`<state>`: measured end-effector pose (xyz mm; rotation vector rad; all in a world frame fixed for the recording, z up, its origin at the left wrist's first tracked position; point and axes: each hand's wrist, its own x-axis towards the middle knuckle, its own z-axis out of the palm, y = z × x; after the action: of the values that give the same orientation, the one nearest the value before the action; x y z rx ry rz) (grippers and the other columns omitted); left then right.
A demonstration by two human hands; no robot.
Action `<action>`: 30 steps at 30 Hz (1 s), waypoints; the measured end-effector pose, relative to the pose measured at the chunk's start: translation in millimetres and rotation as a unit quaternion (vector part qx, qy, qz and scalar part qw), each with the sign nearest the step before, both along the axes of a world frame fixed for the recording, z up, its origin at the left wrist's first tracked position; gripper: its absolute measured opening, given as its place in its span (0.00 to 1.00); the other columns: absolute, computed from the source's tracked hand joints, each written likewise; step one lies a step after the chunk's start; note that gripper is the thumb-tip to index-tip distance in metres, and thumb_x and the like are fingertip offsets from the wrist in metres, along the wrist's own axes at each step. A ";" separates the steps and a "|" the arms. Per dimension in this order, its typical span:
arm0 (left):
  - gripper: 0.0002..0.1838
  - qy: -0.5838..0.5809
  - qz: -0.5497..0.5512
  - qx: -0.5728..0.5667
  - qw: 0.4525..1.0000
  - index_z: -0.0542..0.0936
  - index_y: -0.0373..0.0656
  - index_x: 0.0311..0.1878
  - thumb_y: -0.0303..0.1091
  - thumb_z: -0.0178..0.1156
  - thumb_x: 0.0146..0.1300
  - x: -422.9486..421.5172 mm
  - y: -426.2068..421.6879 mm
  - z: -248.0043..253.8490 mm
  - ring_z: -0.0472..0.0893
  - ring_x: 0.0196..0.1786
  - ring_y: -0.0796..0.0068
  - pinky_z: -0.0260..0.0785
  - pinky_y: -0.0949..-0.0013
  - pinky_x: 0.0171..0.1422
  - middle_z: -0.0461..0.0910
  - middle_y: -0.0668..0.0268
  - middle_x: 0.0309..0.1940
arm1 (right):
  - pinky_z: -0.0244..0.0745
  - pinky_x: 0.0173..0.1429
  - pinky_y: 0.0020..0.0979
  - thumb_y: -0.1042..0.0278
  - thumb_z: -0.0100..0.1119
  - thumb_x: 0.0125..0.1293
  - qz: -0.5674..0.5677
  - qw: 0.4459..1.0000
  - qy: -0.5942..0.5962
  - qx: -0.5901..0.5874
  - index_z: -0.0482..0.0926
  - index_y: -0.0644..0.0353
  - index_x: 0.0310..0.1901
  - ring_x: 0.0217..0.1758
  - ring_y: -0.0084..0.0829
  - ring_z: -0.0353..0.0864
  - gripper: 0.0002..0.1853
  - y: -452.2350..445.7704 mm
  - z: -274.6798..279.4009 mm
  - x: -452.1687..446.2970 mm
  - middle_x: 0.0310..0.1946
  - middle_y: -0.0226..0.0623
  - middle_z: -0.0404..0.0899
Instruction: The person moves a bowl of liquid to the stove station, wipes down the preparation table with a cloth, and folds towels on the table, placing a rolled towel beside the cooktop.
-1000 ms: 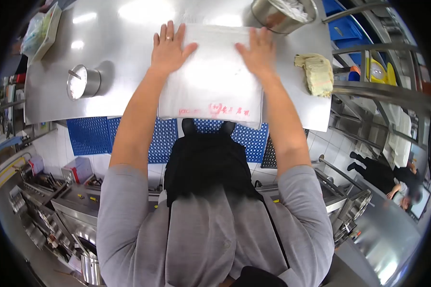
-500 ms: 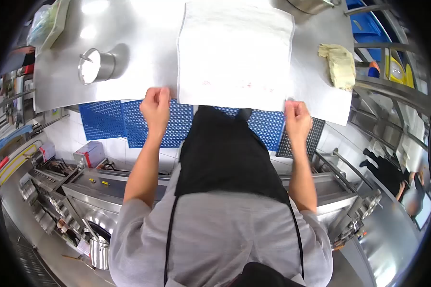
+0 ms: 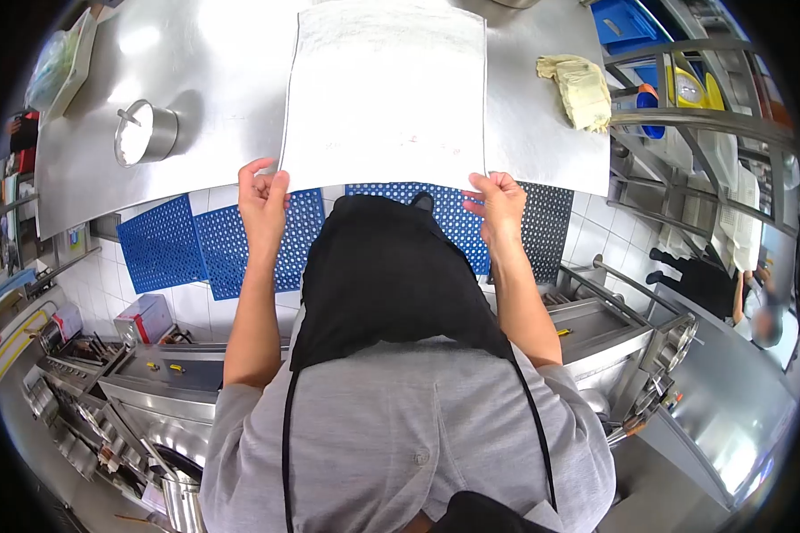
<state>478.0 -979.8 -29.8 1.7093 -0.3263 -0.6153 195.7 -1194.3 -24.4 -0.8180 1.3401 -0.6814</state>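
Observation:
A white cloth (image 3: 387,98) with dark-stitched side edges and faint reddish marks lies spread on the steel table, its near edge at the table's front. My left hand (image 3: 263,206) is at the cloth's near left corner, thumb and fingers closed on it. At the near right corner, my right hand (image 3: 500,209) pinches the cloth between thumb and fingers, the other fingers loosely bent. Left of the cloth stands a small metal pot (image 3: 148,133) with white contents and a handle sticking out. A crumpled yellowish cloth (image 3: 580,91) lies to the right.
The steel table (image 3: 213,115) carries a tray with a plastic bag (image 3: 60,67) at far left. Blue perforated mats (image 3: 249,249) cover the floor beneath. Metal racks (image 3: 684,124) stand at right, where a person in dark trousers (image 3: 707,282) is visible. Counters with pans lie behind me.
My view has shifted, so the table and cloth appear further left. My left hand has gone from just beside the cloth to its corner; the fingers of both hands have loosened from tighter curls.

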 end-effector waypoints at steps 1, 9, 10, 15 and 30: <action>0.18 -0.042 -0.045 0.010 0.998 0.75 0.43 0.63 0.30 0.62 0.72 3.3 3.2 -3.2 0.73 0.29 0.87 0.69 0.80 0.32 0.79 0.72 0.32 | 0.79 0.22 0.26 0.76 0.71 0.63 -0.006 0.999 -0.041 -0.009 0.73 0.56 0.39 0.26 0.26 0.83 0.12 0.1 0.3 -2.7 0.28 0.31 0.80; 0.15 -0.081 -0.137 0.054 0.986 0.81 0.36 0.55 0.31 0.66 0.69 22.5 1.6 1.2 0.73 0.26 0.86 0.69 0.78 0.29 0.78 0.72 0.26 | 0.80 0.40 0.41 0.52 0.72 0.59 0.216 0.881 0.362 -0.217 0.81 0.60 0.46 0.32 0.39 0.86 0.22 -24.9 1.1 1.1 0.30 0.43 0.86; 0.15 -0.083 -0.132 0.083 0.984 0.81 0.35 0.54 0.31 0.67 0.67 21.8 -1.3 -0.6 0.73 0.26 0.86 0.69 0.78 0.29 0.78 0.72 0.26 | 0.80 0.43 0.44 0.49 0.72 0.56 0.229 0.841 0.405 -0.277 0.83 0.60 0.41 0.34 0.44 0.87 0.22 -23.6 0.1 5.1 0.31 0.46 0.87; 0.10 -0.027 -0.100 0.139 0.985 0.81 0.37 0.42 0.31 0.70 0.63 28.9 -6.2 2.1 0.76 0.26 0.85 0.70 0.78 0.29 0.80 0.71 0.26 | 0.81 0.40 0.43 0.58 0.68 0.60 0.255 0.856 0.386 -0.229 0.81 0.62 0.35 0.35 0.45 0.87 0.15 -27.1 10.0 12.8 0.30 0.45 0.86; 0.11 -0.258 -0.301 0.110 0.911 0.85 0.40 0.49 0.23 0.67 0.62 34.0 3.8 26.0 0.78 0.37 0.68 0.70 0.70 0.43 0.79 0.61 0.35 | 0.80 0.39 0.31 0.84 0.63 0.60 0.388 0.851 0.144 -0.322 0.82 0.63 0.49 0.36 0.27 0.80 0.15 -23.2 10.7 -31.9 0.38 0.36 0.80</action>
<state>512.1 -976.0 -3.8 1.9805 -1.2353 -0.6438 163.8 -1217.5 -13.7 -1.9354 0.8822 -0.3424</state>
